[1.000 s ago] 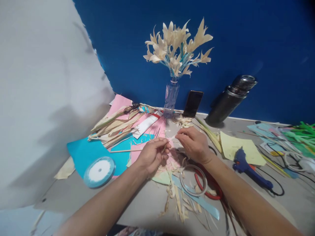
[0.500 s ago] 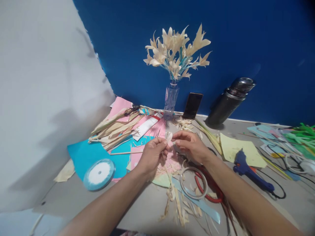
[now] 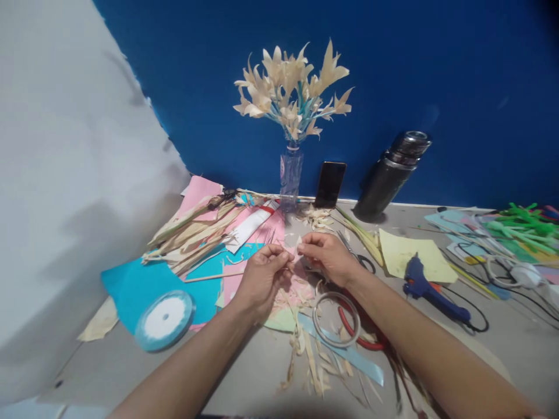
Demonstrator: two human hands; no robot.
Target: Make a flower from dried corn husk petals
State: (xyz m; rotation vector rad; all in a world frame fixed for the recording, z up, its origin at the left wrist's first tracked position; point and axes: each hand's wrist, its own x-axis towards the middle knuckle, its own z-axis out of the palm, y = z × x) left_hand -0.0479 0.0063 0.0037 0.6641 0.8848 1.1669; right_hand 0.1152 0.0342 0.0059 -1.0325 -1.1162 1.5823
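My right hand (image 3: pixel 329 257) is closed in a pinch, with a small pale husk piece (image 3: pixel 299 240) showing at its fingertips. Just to the left, my left hand (image 3: pixel 267 278) is closed too, thumb against the fingers; what it may hold is too small to make out. The fingertips of both hands are close together above a pink sheet (image 3: pixel 301 286) strewn with husk scraps. Beyond them stands a clear plastic bottle (image 3: pixel 290 180) holding a bunch of cream husk flowers (image 3: pixel 290 73) on blue stems. Scissors (image 3: pixel 365 263) lie partly behind my right hand.
Dried husks (image 3: pixel 192 233) and a blue ribbon spool (image 3: pixel 165 321) lie left. A tape roll (image 3: pixel 321 334) sits before my hands. Rightward are a glue gun (image 3: pixel 430 294), yellow paper (image 3: pixel 395 241) and green pipe cleaners (image 3: pixel 524 227). A phone (image 3: pixel 331 183) and a flask (image 3: pixel 388 180) stand behind.
The pale piece first shows between my hands half a second ago; now only a little of it shows at my right fingertips, which have closed. The view has swung slightly right.
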